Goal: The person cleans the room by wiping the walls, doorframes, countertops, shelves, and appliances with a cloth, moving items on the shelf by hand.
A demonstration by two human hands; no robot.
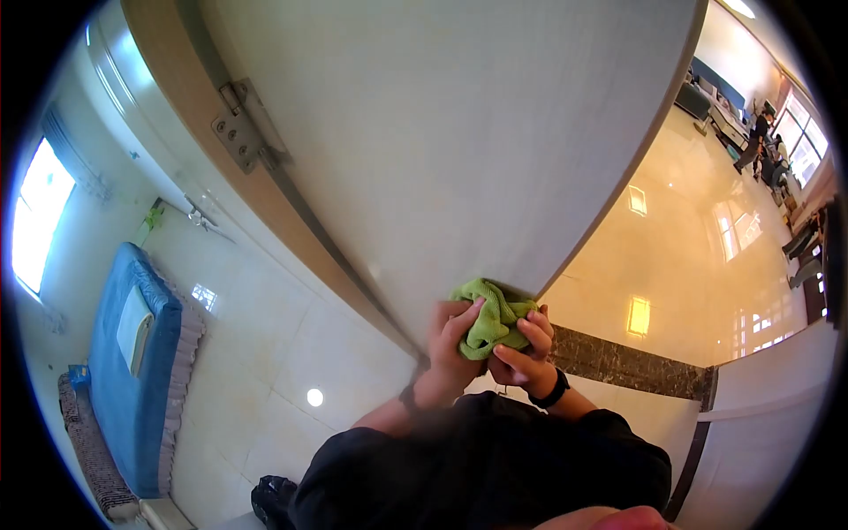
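A bunched green cloth is held between my two hands in front of my chest, close to the lower part of a pale door. My left hand grips the cloth from the left, its thumb pressed on top. From the right, my right hand curls its fingers around the cloth's edge; a dark band circles that wrist. Part of the cloth is hidden by the fingers. I cannot tell whether the cloth touches the door.
A metal hinge joins the door to its frame on the left. Beyond stands a blue-covered bed. A black bag lies on the floor near me. A dark stone threshold crosses the floor at right. Another person stands far off.
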